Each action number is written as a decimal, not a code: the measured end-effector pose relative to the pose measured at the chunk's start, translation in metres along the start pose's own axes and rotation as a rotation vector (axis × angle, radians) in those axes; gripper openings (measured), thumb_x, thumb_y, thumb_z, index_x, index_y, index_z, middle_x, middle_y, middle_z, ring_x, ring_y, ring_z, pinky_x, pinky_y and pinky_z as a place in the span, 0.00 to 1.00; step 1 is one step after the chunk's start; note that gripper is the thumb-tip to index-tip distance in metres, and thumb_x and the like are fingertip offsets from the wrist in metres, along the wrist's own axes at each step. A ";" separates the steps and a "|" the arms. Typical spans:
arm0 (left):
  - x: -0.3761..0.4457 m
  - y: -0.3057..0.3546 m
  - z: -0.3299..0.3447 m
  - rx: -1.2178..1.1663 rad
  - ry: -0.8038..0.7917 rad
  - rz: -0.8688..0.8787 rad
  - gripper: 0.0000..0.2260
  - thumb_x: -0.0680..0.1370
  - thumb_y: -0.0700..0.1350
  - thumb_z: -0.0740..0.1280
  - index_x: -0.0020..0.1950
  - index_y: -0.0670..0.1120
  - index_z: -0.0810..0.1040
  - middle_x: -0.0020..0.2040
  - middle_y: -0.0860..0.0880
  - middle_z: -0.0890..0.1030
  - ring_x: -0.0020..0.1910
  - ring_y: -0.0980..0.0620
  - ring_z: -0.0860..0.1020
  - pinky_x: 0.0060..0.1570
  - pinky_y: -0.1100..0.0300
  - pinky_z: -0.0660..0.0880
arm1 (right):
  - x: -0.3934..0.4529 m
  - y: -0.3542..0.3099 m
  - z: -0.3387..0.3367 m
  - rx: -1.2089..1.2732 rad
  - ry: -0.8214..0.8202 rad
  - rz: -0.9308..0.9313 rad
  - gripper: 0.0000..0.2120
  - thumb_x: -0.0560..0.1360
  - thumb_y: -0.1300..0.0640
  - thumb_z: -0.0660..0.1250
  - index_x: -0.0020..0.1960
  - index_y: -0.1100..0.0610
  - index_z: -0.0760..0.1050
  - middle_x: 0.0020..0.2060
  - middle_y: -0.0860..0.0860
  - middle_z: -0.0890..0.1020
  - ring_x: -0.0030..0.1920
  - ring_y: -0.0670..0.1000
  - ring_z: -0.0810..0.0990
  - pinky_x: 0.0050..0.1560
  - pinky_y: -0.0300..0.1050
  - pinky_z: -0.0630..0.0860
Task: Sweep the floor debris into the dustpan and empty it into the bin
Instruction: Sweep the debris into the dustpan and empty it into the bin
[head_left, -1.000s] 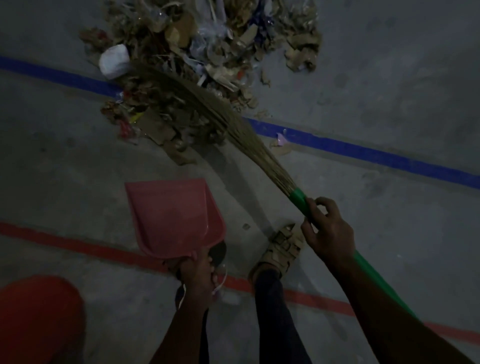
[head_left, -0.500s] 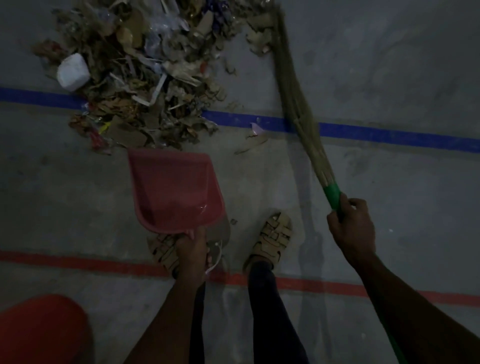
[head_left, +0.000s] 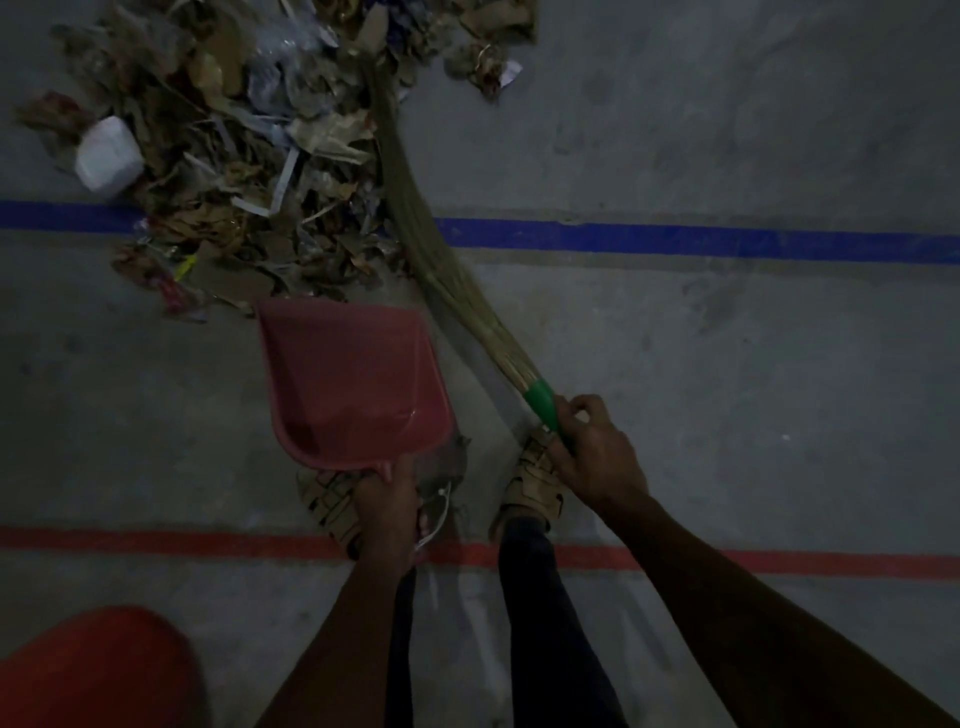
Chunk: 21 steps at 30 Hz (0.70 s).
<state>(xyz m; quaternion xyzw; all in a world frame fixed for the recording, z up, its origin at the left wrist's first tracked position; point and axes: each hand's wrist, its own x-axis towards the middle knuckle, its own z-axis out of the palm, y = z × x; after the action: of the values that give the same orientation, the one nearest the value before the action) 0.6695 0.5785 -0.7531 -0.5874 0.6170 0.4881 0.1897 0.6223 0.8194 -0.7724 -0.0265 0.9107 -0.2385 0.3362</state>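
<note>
- Floor: grey concrete, dimly lit, with a blue line across the upper part and a red line across the lower part.
- Debris: a wide heap of dry leaves, cardboard scraps and paper at upper left, lying over the blue line; a white container sits at its left edge.
- Bin: red, at the lower left corner, only partly in frame.
- Broom: its straw bristles curve along the right edge of the heap, tips in the debris; its green handle points down to the right.
- Dustpan: red, empty, its mouth just beside the near edge of the heap.
- Right hand: closed around the green handle.
- Left hand: gripping the dustpan's handle.
- Sandals: two tan ones, by the red line, under the hands.
</note>
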 end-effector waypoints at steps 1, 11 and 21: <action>0.002 -0.002 -0.001 -0.001 0.007 0.000 0.15 0.71 0.57 0.70 0.42 0.45 0.79 0.36 0.45 0.78 0.33 0.48 0.74 0.33 0.54 0.70 | -0.001 -0.002 0.000 0.015 0.032 0.001 0.28 0.76 0.50 0.62 0.74 0.59 0.67 0.61 0.60 0.71 0.40 0.59 0.78 0.35 0.46 0.73; -0.007 -0.014 -0.020 -0.093 0.019 -0.068 0.15 0.80 0.45 0.68 0.36 0.42 0.70 0.25 0.48 0.70 0.17 0.53 0.65 0.20 0.65 0.63 | -0.054 0.030 -0.004 0.001 0.070 0.157 0.27 0.76 0.55 0.69 0.73 0.58 0.69 0.61 0.57 0.70 0.35 0.56 0.78 0.34 0.46 0.76; -0.012 -0.039 -0.038 -0.108 0.035 -0.084 0.17 0.78 0.50 0.70 0.44 0.35 0.76 0.31 0.35 0.75 0.22 0.39 0.73 0.18 0.52 0.71 | -0.039 0.011 0.026 -0.057 -0.123 -0.029 0.37 0.72 0.39 0.53 0.73 0.60 0.69 0.60 0.61 0.73 0.44 0.63 0.80 0.39 0.51 0.77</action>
<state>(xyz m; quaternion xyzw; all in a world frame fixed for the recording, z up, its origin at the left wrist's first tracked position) 0.7206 0.5597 -0.7411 -0.6305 0.5681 0.5018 0.1672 0.6702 0.8264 -0.7707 -0.0640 0.8943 -0.2151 0.3871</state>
